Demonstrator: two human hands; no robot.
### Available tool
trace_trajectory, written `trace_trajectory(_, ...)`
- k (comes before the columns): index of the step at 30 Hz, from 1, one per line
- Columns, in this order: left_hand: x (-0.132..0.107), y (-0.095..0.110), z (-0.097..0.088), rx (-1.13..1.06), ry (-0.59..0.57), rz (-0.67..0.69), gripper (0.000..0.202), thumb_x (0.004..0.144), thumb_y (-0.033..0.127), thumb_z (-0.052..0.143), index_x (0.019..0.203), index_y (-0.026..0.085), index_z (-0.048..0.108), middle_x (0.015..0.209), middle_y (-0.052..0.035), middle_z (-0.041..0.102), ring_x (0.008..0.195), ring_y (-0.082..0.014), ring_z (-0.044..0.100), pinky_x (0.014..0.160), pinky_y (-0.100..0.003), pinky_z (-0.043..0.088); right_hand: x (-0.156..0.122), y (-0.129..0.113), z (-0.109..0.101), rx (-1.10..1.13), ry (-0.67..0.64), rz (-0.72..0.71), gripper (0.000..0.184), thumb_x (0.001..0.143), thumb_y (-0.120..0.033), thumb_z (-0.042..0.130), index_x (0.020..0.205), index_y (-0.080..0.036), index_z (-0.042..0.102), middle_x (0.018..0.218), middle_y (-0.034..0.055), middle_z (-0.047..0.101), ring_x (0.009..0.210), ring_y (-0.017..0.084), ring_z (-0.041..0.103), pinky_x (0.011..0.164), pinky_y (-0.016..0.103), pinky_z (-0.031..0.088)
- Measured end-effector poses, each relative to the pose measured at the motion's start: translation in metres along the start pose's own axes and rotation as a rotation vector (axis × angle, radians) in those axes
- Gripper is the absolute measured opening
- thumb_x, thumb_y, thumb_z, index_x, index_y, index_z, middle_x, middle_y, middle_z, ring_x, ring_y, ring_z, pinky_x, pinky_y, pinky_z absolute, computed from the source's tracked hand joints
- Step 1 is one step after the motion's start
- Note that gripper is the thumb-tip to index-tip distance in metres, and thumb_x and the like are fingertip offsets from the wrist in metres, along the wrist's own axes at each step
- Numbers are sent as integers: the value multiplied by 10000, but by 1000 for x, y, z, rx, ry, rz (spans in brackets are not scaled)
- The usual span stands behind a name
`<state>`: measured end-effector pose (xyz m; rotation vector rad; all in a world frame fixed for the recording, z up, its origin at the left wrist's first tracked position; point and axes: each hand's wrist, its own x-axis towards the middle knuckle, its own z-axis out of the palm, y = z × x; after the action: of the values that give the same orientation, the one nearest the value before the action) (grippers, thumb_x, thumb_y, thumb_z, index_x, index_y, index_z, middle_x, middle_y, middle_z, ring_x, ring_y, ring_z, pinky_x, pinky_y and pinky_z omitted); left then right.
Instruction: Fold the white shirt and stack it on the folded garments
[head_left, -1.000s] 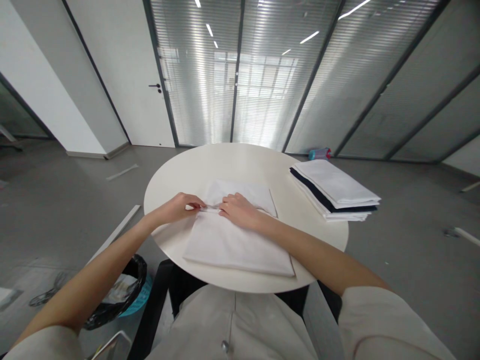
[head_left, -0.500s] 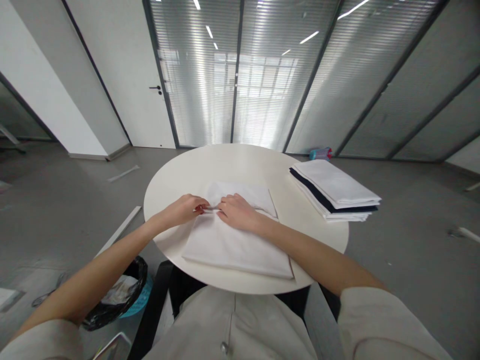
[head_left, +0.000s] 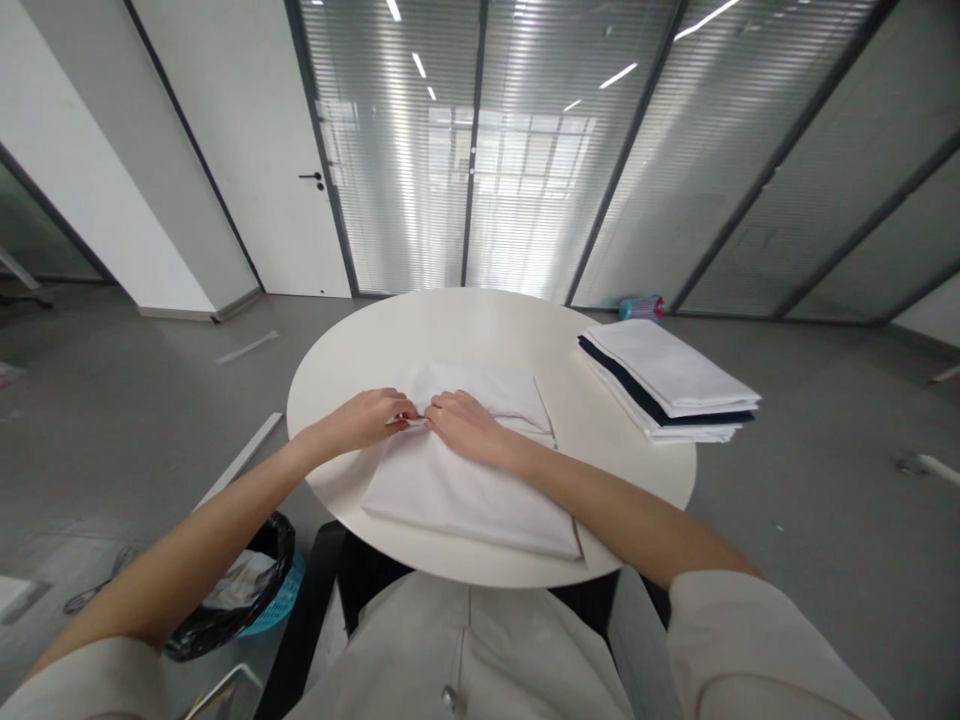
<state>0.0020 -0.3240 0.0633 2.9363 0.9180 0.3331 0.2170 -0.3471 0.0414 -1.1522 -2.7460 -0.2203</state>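
Note:
A folded white cloth (head_left: 472, 500) lies in front of me on a round white table (head_left: 360, 340); I cannot tell if it is a garment. My left hand (head_left: 379, 415) pinches the folded edge at the cloth's left side, thumb below and fingers above. Close beside it, my right hand (head_left: 461, 422) curls its fingers over the same edge, its fingertips partly hidden by the hand. Beyond the hands, the far part of the cloth (head_left: 517, 392) lies flat with a few creases.
A stack of folded white and dark cloths (head_left: 667, 370) sits at the table's right edge, partly overhanging. On the floor at lower left stands a blue bin (head_left: 279, 600) with a black bag. A colourful packet (head_left: 641, 307) lies beyond the table near the glass wall.
My right hand has slid a little left along the folded edge, closer to my left hand. The near part of the cloth has shifted slightly left. My left hand stays in place.

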Motion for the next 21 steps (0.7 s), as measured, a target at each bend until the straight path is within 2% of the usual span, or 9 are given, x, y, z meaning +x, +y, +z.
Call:
trace_trajectory(6,8,7,-3,187,-46,70,161,955,191,555,926,153,709,815,-76,700,782,-192,655,744,-285,470,2,-8,2,0,8,42,264,1023,-186,429,1001,-129,686,993,115,677,952,214,604,836,338,404)
trace_trajectory(10,12,8,-2,196,-72,118,155,962,164,532,905,145,675,809,-73,688,786,-197,643,746,-287,446,-9,5,-20,99,-10,31,254,1017,-222,472,1005,-135,710,1002,105,685,952,195,610,856,317,401)
trace_trajectory(13,12,3,1,124,-60,124,174,977,174,504,905,158,662,791,-61,671,774,-189,629,741,-278,427,-39,35,-46,207,-71,18,184,973,-243,570,1007,-164,733,992,80,695,927,178,618,842,283,401)
trace_trajectory(15,11,0,3,86,-61,123,207,992,202,480,900,163,661,796,-61,666,779,-188,622,748,-277,421,-67,57,-59,216,-121,72,154,938,-218,608,980,-175,749,963,70,697,890,177,624,809,274,402)
trace_trajectory(18,11,-2,4,55,-69,131,256,1009,243,438,925,169,668,815,-67,664,799,-189,615,756,-279,422,-106,77,-63,177,-185,144,148,901,-193,632,964,-181,765,935,70,686,850,178,622,780,275,399)
trace_trajectory(21,10,-3,4,44,-55,137,279,1016,260,416,924,173,665,806,-65,658,786,-185,609,753,-279,422,-125,79,-59,131,-180,147,142,897,-237,655,972,-187,764,956,76,667,870,185,608,804,289,393)
